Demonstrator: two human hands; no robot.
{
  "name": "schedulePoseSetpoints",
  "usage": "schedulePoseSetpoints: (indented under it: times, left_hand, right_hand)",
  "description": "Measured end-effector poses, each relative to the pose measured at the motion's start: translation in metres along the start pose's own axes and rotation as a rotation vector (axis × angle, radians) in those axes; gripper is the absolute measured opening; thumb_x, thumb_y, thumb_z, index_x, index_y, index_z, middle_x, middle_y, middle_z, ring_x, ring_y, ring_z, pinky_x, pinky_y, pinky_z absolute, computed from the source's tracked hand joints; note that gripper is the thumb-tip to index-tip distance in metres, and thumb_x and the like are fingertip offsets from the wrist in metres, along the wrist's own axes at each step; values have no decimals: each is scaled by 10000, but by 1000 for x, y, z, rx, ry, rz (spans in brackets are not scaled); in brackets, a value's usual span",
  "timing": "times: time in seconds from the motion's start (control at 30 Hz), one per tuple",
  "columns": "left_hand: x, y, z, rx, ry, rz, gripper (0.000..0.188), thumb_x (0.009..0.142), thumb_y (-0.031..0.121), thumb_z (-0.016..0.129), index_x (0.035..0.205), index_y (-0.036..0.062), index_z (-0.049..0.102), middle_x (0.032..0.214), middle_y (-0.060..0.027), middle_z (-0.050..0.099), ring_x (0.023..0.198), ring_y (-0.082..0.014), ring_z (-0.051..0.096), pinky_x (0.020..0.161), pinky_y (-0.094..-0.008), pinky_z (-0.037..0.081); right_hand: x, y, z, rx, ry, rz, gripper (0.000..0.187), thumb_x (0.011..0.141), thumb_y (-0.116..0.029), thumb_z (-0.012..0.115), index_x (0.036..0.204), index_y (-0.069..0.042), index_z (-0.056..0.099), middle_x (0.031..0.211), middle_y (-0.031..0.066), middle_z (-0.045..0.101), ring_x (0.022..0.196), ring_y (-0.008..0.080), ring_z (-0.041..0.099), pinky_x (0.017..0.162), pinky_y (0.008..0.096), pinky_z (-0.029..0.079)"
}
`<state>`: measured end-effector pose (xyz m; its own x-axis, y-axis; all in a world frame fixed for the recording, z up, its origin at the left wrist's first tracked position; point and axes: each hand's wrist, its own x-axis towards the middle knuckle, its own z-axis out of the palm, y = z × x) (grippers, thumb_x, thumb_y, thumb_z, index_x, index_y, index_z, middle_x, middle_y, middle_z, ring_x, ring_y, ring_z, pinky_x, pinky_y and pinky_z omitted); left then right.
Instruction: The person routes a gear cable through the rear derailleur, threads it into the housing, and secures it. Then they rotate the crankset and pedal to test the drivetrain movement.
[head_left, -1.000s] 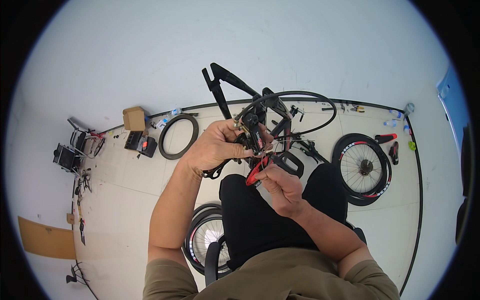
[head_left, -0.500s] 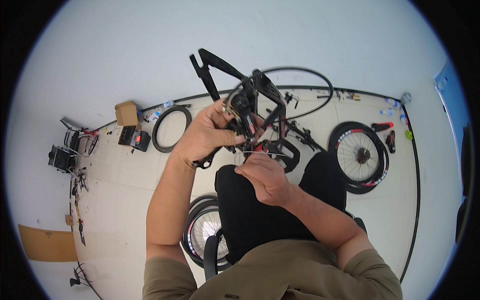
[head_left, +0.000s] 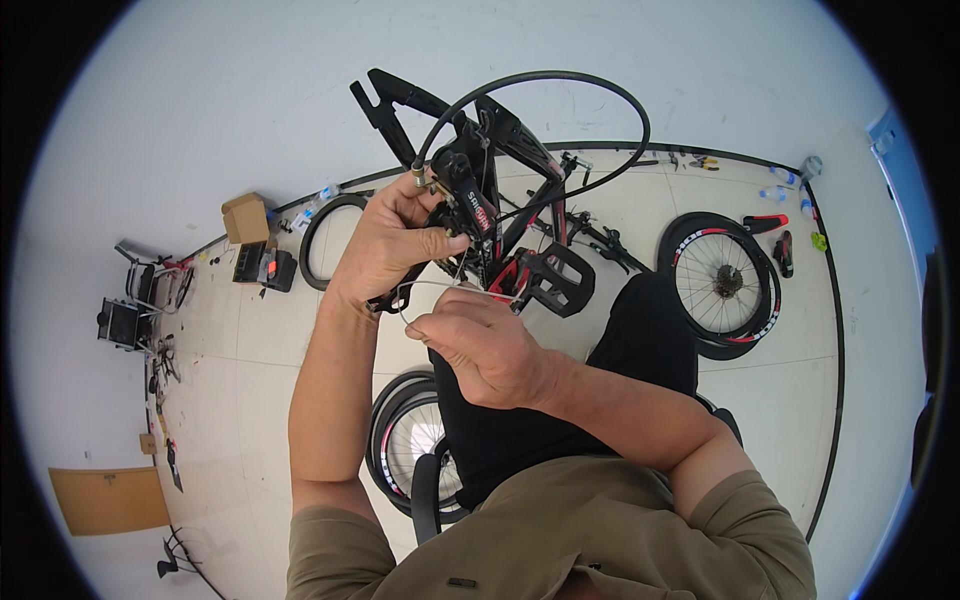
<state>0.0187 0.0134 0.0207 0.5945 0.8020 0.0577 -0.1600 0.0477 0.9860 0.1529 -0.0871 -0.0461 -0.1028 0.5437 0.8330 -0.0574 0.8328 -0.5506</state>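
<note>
My left hand point(head_left: 390, 250) is closed around a black rear derailleur point(head_left: 462, 195), thumb across its lower side and fingers partly hidden behind it. The derailleur is beside a black bicycle frame point(head_left: 525, 140) whose forked end points up to the left. From a metal fitting by my left fingers, a black cable housing point(head_left: 590, 80) arches over the frame to the right. Just below the derailleur, my right hand point(head_left: 490, 345) pinches a thin silvery cable point(head_left: 440, 284), which bends in a small loop between both hands. A black pedal point(head_left: 558, 280) shows right of my right hand.
On the floor to the right lies a wheel point(head_left: 720, 280) with a cassette, near a black and red saddle point(head_left: 765, 223). Another wheel point(head_left: 410, 450) is by my left leg. A loose tyre point(head_left: 318, 245), an open cardboard box point(head_left: 245, 218) and tools point(head_left: 705, 163) lie farther off.
My right hand has moved left, and more of the thin cable's bend shows. The derailleur and my left hand appear shifted up and left; the housing arches higher. The pedal is more exposed.
</note>
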Motion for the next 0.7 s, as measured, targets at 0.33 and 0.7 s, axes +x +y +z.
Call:
schedulePoseSetpoints:
  times: [0.33, 0.7]
  left_hand:
    - [-2, 3, 2, 23, 21, -31, 523, 762, -144, 738, 1246, 6, 613, 1149, -84, 699, 970, -133, 677, 821, -278, 565]
    - [-3, 1, 5, -14, 6, -28, 418, 780, -101, 720, 1174, 16, 641, 1014, -43, 716, 895, -101, 668, 791, -255, 535]
  right_hand:
    - [27, -25, -26, -48, 14, -18, 155, 928, 60, 607, 1080, 44, 632, 770, 90, 583, 628, 201, 516, 594, 298, 413]
    - [52, -15, -59, 605, 214, 312, 216, 1070, -80, 475, 1106, 69, 627, 733, 4, 518, 662, 85, 452, 649, 250, 416]
